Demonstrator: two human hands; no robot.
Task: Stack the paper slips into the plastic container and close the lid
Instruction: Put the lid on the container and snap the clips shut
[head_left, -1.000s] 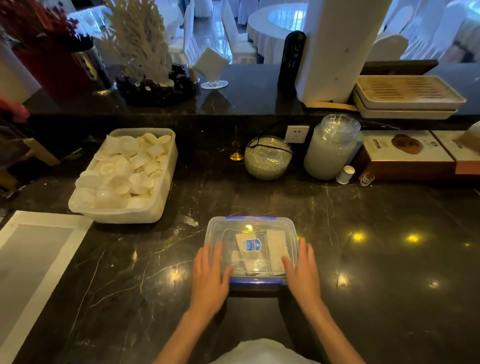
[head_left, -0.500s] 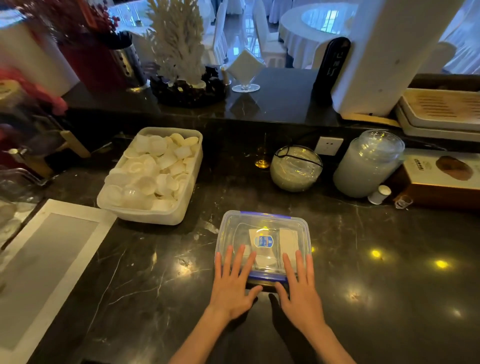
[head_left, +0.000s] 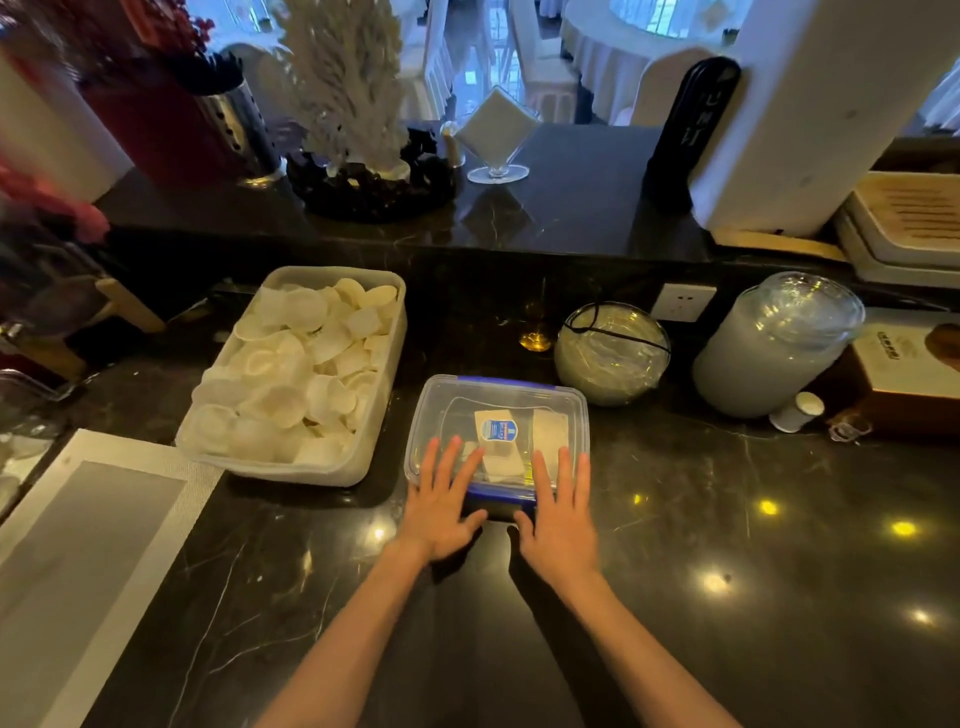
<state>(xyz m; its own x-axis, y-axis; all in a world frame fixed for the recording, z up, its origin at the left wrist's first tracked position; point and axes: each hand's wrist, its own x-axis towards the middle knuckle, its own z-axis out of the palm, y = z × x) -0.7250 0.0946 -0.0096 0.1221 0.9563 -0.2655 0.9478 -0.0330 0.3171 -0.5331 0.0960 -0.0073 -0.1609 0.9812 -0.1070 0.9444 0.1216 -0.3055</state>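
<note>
- The left hand (head_left: 441, 506) lay flat, fingers spread, on the near left part of the lid (head_left: 497, 410); it gripped nothing, and its thumb reached toward the blue latch (head_left: 501, 498) at the near edge.
- The right hand (head_left: 561, 512) lay flat in the same way on the near right part of the lid, fingers extended and slightly apart, thumb at the near rim, grasping nothing.
- The plastic container (head_left: 496, 434) sat on the dark marble counter (head_left: 753, 597) directly under both sets of fingertips, its lid on top.
- Through the clear lid, just beyond the fingertips, the paper slips (head_left: 548, 431) showed inside, one with a blue label (head_left: 497, 430).
- Beyond and outward of the left hand stood a white tub (head_left: 311, 374) filled with pale round cups.
- Beyond the right hand were a glass bowl (head_left: 610, 353) and a tall jar (head_left: 774, 345).
</note>
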